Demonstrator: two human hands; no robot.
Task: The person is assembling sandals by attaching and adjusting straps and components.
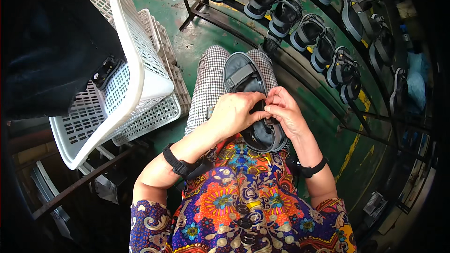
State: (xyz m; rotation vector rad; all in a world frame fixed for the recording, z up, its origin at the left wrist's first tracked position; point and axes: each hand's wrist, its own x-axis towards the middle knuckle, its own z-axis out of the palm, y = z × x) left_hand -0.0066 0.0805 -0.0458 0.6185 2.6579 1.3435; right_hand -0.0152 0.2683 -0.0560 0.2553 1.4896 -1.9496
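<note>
A dark grey and black strapped sandal (243, 72) lies lengthwise across my lap, its toe pointing away from me. My left hand (234, 111) rests over its middle, thumb and fingers closed around a strap there. Close against it, the fingertips of my right hand (287, 114) are pinched together above the sandal's right side. Whatever sits in that pinch is too small and covered to make out. The sandal's heel part (265, 137) shows below my hands, and the middle of the straps is hidden behind my fingers.
To the left, a white perforated plastic basket (136, 61) stands over more white crates (154, 121), with a sandal (107, 72) in it beside a black sheet (51, 42). Dark metal racks (220, 18) curve across the front and right, carrying several similar sandals (287, 15).
</note>
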